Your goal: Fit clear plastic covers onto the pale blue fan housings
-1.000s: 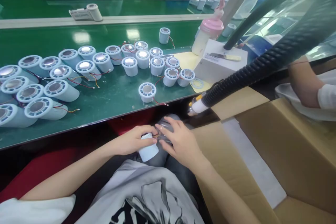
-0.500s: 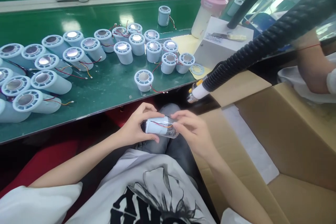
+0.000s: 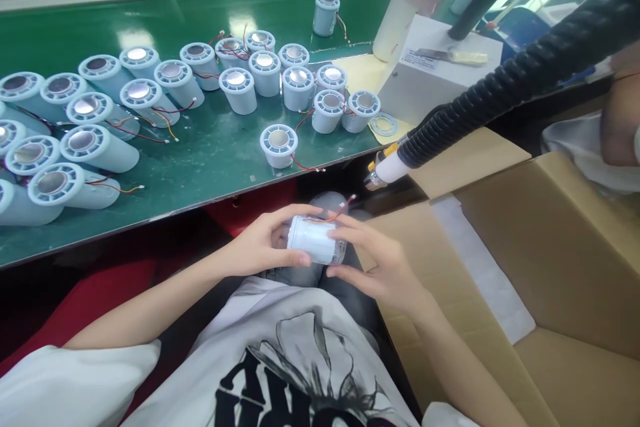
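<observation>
A light-blue cylindrical motor unit (image 3: 313,240) with a clear end lies sideways above my lap, held between both hands. Thin red and yellow wires with small plugs stick up from its upper side. My left hand (image 3: 267,243) wraps round its left end, thumb along the lower side. At the clear right end, my right hand (image 3: 373,253) grips with its fingers on the near face and its thumb below. On the bench just beyond stands a similar blue unit (image 3: 279,147) with wires trailing to the bench edge.
Several like units (image 3: 100,147) crowd the green bench (image 3: 200,173). A black ribbed hose (image 3: 475,100) slants in from the right. An open cardboard box (image 3: 550,233) stands at my right. Farther back are a pink-capped bottle (image 3: 405,13) and a knife (image 3: 450,55) on a white block.
The motor unit has turned about its long axis, so its wires now point up past its top edge. My right fingers have shifted onto its body. The view has moved slightly.
</observation>
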Demonstrator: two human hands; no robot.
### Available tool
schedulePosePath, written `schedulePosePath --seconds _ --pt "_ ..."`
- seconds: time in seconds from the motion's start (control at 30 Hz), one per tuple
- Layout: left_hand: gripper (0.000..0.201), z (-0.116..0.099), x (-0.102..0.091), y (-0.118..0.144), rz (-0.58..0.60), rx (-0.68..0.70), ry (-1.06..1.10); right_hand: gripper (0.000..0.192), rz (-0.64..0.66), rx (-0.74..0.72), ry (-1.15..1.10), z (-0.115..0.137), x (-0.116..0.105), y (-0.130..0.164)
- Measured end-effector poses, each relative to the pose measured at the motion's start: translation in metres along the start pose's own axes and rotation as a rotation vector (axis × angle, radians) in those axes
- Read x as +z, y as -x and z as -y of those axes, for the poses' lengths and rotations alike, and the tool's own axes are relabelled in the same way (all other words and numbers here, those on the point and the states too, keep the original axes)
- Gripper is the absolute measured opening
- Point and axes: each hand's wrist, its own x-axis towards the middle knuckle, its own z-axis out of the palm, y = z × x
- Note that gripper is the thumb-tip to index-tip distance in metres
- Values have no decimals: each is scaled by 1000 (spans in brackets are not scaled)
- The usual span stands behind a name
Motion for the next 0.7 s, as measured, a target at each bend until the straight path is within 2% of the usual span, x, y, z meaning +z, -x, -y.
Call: schedulePosePath --seconds 0.17,0.7 --pt "75 -9 -1 2 57 25 -175 47 0 115 -173 1 1 5" --pt "83 -10 -5 5 93 267 -464 43 19 428 -647 13 -3 -4"
